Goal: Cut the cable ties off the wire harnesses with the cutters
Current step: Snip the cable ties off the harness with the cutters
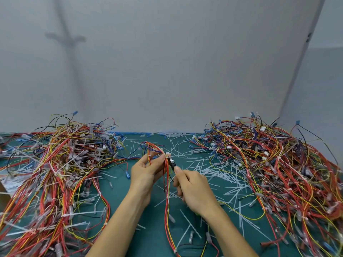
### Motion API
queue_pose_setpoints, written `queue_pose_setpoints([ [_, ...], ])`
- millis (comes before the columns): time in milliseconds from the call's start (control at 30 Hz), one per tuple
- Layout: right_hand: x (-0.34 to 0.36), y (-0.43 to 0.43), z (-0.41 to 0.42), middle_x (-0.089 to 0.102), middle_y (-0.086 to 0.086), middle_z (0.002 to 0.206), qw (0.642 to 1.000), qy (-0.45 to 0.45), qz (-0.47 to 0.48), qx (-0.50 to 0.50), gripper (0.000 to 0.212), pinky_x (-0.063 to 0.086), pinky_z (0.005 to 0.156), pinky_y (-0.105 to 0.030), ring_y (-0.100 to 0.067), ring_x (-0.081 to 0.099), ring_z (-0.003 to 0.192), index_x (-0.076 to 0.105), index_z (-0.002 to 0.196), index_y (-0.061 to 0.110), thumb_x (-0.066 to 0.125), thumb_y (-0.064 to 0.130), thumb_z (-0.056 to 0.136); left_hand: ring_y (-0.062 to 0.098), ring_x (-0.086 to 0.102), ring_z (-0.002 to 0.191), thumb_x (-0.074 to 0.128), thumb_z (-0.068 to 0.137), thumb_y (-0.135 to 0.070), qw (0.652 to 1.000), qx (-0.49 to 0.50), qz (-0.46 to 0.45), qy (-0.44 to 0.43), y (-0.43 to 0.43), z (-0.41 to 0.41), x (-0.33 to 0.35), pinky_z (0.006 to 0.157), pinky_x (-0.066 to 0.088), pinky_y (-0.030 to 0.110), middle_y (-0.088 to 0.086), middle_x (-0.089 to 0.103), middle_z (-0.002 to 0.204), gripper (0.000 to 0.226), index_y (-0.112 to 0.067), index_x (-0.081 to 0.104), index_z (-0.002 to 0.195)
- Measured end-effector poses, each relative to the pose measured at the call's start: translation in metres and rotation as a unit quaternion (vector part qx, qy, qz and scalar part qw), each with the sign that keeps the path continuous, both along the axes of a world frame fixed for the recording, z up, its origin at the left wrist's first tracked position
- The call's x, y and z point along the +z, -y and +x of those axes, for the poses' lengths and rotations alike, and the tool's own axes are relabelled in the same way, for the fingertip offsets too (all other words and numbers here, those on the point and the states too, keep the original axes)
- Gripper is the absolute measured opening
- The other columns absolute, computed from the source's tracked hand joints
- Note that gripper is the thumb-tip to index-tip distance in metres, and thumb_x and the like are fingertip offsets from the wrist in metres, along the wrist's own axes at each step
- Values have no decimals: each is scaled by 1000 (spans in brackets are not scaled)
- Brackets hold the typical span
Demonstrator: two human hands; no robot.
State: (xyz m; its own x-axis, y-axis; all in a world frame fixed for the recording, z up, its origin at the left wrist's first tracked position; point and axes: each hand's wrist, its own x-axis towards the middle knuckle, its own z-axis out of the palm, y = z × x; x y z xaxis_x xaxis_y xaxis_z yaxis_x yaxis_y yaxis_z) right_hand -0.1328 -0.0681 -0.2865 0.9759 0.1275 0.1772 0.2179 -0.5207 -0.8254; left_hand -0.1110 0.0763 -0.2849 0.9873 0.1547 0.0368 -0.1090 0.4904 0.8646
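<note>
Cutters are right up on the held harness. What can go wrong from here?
1. The cutters in the right hand sit tight against the wires of the held harness. The blades may nick insulation instead of only the cable tie.
2. Fingertips of the left hand pinch the bundle right beside the blades, so a slip could catch them.
3. Tie offcuts litter the mat, and the next one may fly off.

Soft, even light; faint cross-shaped shadow [65, 38] on the wall [185, 62]; wide-angle bending, blurred edges.
</note>
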Motion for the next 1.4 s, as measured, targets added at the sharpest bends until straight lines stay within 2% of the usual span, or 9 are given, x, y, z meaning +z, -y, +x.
queue_pose_setpoints([
  [133, -1, 1, 1, 62, -10, 61, 1000, 3, -1, -3, 57, 52, 69, -46, -19, 55, 57, 60, 69, 10, 36, 51, 102, 17, 74, 82, 77, 67, -21, 1000, -6, 1, -3, 0, 1, 0, 67, 58, 24, 12, 76, 96, 46, -9, 65, 109],
  [400, -2, 0, 2, 60, -6, 59, 1000, -2, -1, -5, 58, 52, 68, -46, -20, 53, 57, 60, 69, 10, 36, 52, 101, 16, 74, 82, 76, 73, -17, 1000, -9, 1, -9, 1, 0, 0, 66, 58, 24, 13, 76, 97, 40, -8, 64, 110],
  [600, -3, 0, 2, 65, -11, 64, 1000, 5, -4, -9, 57, 52, 70, -45, -21, 55, 59, 61, 69, 10, 36, 51, 102, 15, 74, 81, 72, 82, -11, 1000, -9, 6, -16, 1, 1, -1, 65, 57, 22, 12, 76, 96, 27, -9, 63, 108],
  [767, -4, 1, 3, 65, -11, 64, 1000, 12, -8, -10, 58, 51, 72, -44, -29, 61, 68, 62, 68, 10, 36, 50, 102, 13, 73, 77, 71, 85, -10, 1000, -8, 12, -18, 2, 0, -1, 64, 57, 21, 9, 77, 92, 20, -11, 66, 105],
  [1400, -6, 3, 6, 66, -10, 65, 1000, 9, -11, -16, 59, 52, 73, -44, -26, 61, 69, 62, 68, 11, 35, 53, 101, 17, 71, 83, 64, 90, -5, 999, -11, 50, -15, 5, -3, 3, 69, 56, 22, 12, 75, 96, 17, -9, 65, 106],
])
